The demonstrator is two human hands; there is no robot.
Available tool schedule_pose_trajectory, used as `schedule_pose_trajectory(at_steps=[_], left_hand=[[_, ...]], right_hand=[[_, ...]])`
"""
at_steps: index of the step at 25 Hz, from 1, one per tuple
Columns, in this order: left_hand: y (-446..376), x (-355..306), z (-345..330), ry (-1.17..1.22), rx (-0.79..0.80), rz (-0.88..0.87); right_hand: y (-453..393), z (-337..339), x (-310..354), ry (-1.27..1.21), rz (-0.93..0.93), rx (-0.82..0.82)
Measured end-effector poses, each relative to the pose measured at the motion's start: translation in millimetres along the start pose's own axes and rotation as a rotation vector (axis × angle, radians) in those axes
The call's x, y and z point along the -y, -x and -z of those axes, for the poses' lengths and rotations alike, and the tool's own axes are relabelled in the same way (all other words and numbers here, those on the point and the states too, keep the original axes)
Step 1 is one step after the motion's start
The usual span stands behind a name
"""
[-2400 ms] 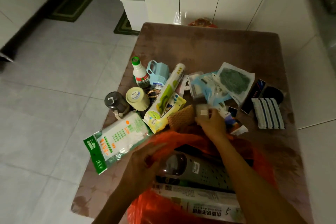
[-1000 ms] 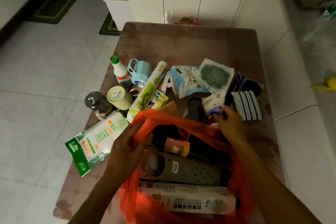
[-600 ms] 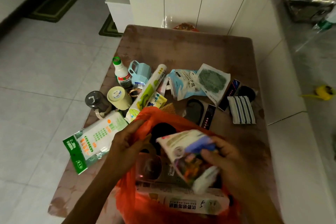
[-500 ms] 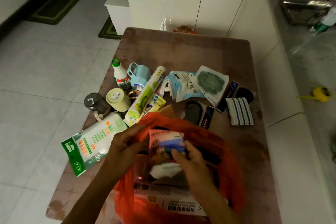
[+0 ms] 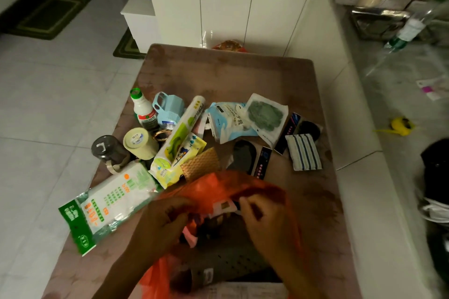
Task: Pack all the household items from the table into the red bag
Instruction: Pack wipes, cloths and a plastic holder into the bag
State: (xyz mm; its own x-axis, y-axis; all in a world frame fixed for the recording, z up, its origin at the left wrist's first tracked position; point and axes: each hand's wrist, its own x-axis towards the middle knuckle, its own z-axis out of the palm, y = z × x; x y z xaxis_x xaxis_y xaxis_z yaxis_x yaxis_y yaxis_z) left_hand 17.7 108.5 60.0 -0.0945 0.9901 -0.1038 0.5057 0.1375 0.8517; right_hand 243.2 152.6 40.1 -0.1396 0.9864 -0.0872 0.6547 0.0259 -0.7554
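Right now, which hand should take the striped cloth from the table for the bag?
Probably the right hand. The striped cloth lies on the table's right side, on that hand's side beyond the red bag. The left hand grips the bag's left rim, holding it open.

Two bare forearms, left grip (image 5: 167, 216), right grip (image 5: 261, 213), no sleeves

On the green-and-white packet (image 5: 110, 204) at the near left of the bench (image 5: 243, 75) I read only "100" in orange; every other label I see is too blurred.
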Motion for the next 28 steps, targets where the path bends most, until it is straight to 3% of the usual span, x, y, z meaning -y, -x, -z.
schedule_pose_trajectory(at_steps=[2, 4, 8, 13, 16, 19, 22, 25, 28], left_hand=[[-8, -4, -16, -0.150, 0.028, -0.039], [-14, -9, -34, -0.253, 0.045, -0.027], [-16, -9, -47, -0.265, -0.004, 0.091], [-16, -1, -33, -0.124, -0.036, 0.150], [-19, -2, -31, -0.116, -0.053, 0.098], [-20, 1, -28, -0.101, -0.052, 0.068], [-15, 3, -26, -0.088, -0.046, 0.039], [-9, 1, -25, -0.093, -0.041, -0.004], [-8, 4, -27, -0.125, -0.060, 0.007]], right_hand=[[-42, 35, -24, -0.030, -0.125, -0.184], [-86, 61, -58, 0.020, -0.229, -0.260], [-143, 83, -131, 0.170, -0.449, -0.130], [-184, 75, -176, -0.074, -0.689, -0.226], [-186, 58, -199, -0.090, -0.770, -0.160], [-172, 40, -205, -0.141, -0.780, -0.248], [-159, 35, -196, -0.112, -0.676, -0.296], [-168, 31, -182, 0.018, -0.442, -0.118], [-185, 6, -184, 0.190, -0.457, -0.014]])
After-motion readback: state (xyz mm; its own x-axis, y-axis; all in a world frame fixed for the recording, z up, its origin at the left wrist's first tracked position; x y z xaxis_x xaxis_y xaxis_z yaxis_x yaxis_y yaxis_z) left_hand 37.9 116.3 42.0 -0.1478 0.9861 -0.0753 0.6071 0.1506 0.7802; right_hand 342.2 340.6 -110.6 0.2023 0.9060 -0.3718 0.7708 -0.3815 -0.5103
